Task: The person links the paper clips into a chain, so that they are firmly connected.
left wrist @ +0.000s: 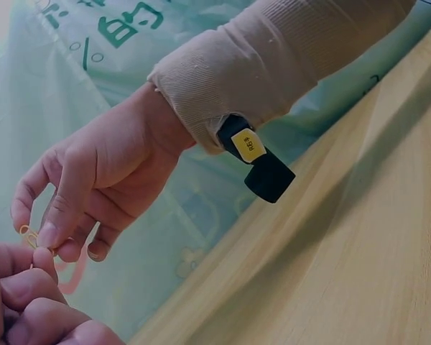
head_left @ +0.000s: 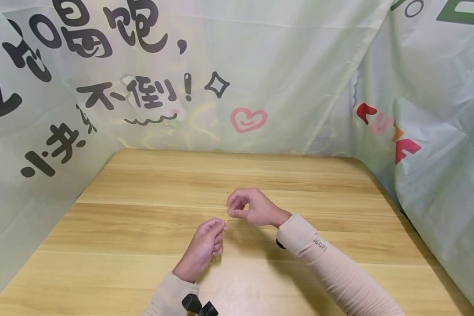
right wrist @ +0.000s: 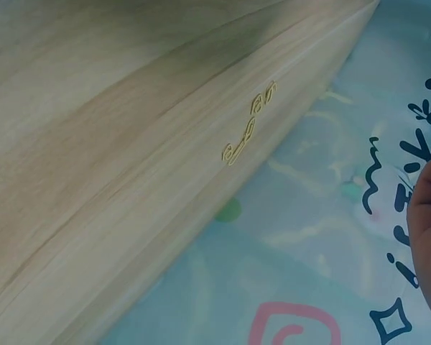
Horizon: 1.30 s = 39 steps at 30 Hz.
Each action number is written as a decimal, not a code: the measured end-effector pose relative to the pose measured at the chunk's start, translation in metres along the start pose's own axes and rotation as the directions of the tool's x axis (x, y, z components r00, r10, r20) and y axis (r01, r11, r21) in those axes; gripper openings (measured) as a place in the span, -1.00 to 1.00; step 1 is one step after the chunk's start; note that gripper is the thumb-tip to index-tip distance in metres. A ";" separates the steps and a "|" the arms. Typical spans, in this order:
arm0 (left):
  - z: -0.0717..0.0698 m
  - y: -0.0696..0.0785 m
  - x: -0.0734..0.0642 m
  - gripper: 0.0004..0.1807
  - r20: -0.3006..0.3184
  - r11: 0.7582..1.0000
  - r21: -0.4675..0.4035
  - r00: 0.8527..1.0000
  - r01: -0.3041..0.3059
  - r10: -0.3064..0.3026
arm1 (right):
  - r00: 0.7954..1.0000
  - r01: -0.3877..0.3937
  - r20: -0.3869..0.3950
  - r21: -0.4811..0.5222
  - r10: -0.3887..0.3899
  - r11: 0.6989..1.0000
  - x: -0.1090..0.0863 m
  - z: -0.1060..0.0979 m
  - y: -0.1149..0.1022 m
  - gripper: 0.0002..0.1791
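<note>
A thin yellow strand of linked loops [head_left: 226, 215], like chained rubber bands, runs between the two hands over the table. My left hand [head_left: 205, 245] grips it between thumb and forefinger, other fingers curled in, and a bit shows below that hand. Just above and to the right, my right hand [head_left: 256, 207] pinches it with thumb and fingertips close to the left fingertips. In the left wrist view, small yellow loops [left wrist: 30, 236] stick out by the right thumb [left wrist: 50, 231]. Several doubled loops [right wrist: 244, 133] appear against the tabletop in the right wrist view.
The wooden table [head_left: 142, 228] spreads under both hands. Pale printed curtains [head_left: 292, 79] close in the back and both sides. A black device [head_left: 199, 305] is strapped at the left wrist, another [left wrist: 269, 176] at the right sleeve cuff.
</note>
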<state>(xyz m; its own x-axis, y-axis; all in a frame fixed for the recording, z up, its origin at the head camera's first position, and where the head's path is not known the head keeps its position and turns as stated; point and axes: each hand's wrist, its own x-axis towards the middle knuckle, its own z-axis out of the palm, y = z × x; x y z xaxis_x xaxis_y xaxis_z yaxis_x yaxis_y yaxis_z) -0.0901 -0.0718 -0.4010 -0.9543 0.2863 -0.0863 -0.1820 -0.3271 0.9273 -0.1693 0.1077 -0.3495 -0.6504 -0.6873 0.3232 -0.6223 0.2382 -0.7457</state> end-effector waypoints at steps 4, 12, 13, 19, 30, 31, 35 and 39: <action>0.001 0.000 0.002 -0.76 0.003 1.000 0.002 1.000 -0.008 0.008 | 1.000 0.005 0.017 0.003 -0.005 1.000 0.001 -0.003 -0.001 -0.86; -0.003 -0.002 -0.001 -0.75 0.016 1.000 0.011 1.000 0.004 -0.004 | 0.997 -0.009 0.083 0.052 0.005 0.999 0.000 -0.001 -0.001 -0.85; -0.003 -0.002 -0.001 -0.74 0.019 1.000 0.013 1.000 0.000 0.000 | 0.996 -0.007 0.087 0.069 0.001 0.998 0.000 -0.001 -0.001 -0.85; -0.001 0.000 0.000 -0.74 0.020 1.000 0.011 1.000 -0.009 0.008 | 0.994 -0.005 0.113 0.179 -0.015 0.984 0.001 -0.002 0.001 -0.84; 0.000 0.001 -0.001 -0.74 0.012 1.000 0.011 1.000 0.003 -0.003 | 0.993 -0.039 0.121 0.227 0.012 0.973 0.002 0.000 0.001 -0.82; 0.000 0.001 -0.001 -0.74 0.015 1.000 0.011 1.000 0.003 -0.003 | 0.993 -0.037 0.119 0.222 0.011 0.974 0.002 0.001 0.000 -0.82; -0.001 0.001 0.000 -0.74 0.023 1.000 0.000 1.000 0.006 -0.006 | 0.995 -0.016 0.097 0.187 -0.002 0.982 0.002 0.003 0.001 -0.81; -0.002 0.000 0.000 -0.74 0.033 1.000 -0.024 0.999 0.010 -0.009 | 0.997 0.009 0.074 0.151 -0.021 0.989 0.001 0.004 0.002 -0.79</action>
<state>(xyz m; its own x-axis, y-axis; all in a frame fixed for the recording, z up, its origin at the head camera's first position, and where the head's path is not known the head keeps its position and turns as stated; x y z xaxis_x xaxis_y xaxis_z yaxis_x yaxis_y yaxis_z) -0.0907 -0.0736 -0.4014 -0.9443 0.3187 -0.0827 -0.1971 -0.3457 0.9174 -0.1700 0.1046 -0.3529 -0.6036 -0.7409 0.2945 -0.5553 0.1256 -0.8221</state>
